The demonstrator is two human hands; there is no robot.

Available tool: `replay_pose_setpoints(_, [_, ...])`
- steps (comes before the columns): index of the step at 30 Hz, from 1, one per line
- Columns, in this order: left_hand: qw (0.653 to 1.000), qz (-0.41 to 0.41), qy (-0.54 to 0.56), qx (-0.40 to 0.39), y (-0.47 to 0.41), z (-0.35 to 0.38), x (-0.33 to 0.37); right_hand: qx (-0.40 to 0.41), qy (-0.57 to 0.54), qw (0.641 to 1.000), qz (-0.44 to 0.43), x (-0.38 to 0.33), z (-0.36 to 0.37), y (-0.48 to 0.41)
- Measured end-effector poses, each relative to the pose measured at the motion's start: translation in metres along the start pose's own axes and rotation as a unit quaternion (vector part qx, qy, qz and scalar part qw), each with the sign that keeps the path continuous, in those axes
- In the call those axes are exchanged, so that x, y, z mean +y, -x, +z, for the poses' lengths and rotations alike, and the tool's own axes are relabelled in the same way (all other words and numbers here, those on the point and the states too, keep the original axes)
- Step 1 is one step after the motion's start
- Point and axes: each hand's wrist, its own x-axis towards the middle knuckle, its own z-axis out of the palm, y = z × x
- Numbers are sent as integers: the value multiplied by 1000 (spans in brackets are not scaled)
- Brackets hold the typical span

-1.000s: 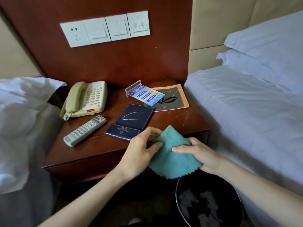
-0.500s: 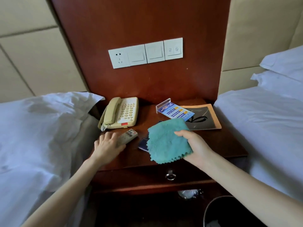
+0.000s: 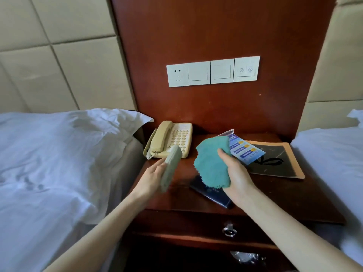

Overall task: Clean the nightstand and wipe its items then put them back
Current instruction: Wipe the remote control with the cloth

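Room: two white-sheeted beds are flanking a dark wooden table (image 3: 275, 195), with a white switch panel (image 3: 213, 72) sitting on the wood wall behind it at 12 o'clock.
Left hand: the left hand (image 3: 154, 178) is gripping the remote (image 3: 172, 165), fingers wrapping round its lower half, and holding it clear of the table at 9 o'clock of the cloth.
Right hand: the right hand (image 3: 236, 174) is clutching the teal cloth (image 3: 211, 163), thumb pressing on top, with the cloth bunching above the table's middle.
Hands: each is clamping its own thing; the two are hovering near each other, not touching.
Remote: it is tilting on edge, far end pointing to 1 o'clock. It is blurring, so which side carries the buttons cannot be told.
Under the cloth: a dark blue folder (image 3: 208, 194) is lying flat at 6 o'clock of the cloth, partly hidden.
Further out: a cream telephone (image 3: 173, 139) is sitting at the table's 11 o'clock. A blue card holder (image 3: 246, 152) and an orange-edged booklet (image 3: 279, 162) are lying at 2 o'clock.
Step in hand: judging by the pose, the person is bringing cloth and remote together to wipe the remote.
Doing it well: this is calling for a steady left-hand hold and the cloth wrapping round the remote and drawing along its length. It also means turning the remote to reach both faces and the edges, pressing lightly over the buttons, and working low above the table in case of a slip.
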Motion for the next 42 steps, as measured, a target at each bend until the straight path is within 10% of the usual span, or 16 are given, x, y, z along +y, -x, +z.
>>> replay_pose_setpoints(5, [923, -146, 351, -68, 9, 17, 33, -125, 175, 975, -62, 30, 34, 6])
replay_pose_setpoints(12, [945, -56, 296, -128, 20, 38, 40, -191, 405, 855, -260, 40, 32, -1])
replay_pose_setpoints(18, [976, -27, 197, -89, 29, 54, 52, -76, 288, 933, -200, 17, 29, -24])
replay_pose_setpoints(25, [986, 15, 158, -44, 25, 55, 65, -165, 303, 917, -198, 36, 33, 6])
replay_pose_setpoints(33, [984, 105, 109, -94, 33, 87, 77, -52, 139, 972, -182, -1, 15, -9])
replay_pose_setpoints(42, [943, 251, -179, 122, 29, 108, 66, -39, -114, 993, 13, -7, 8, -4])
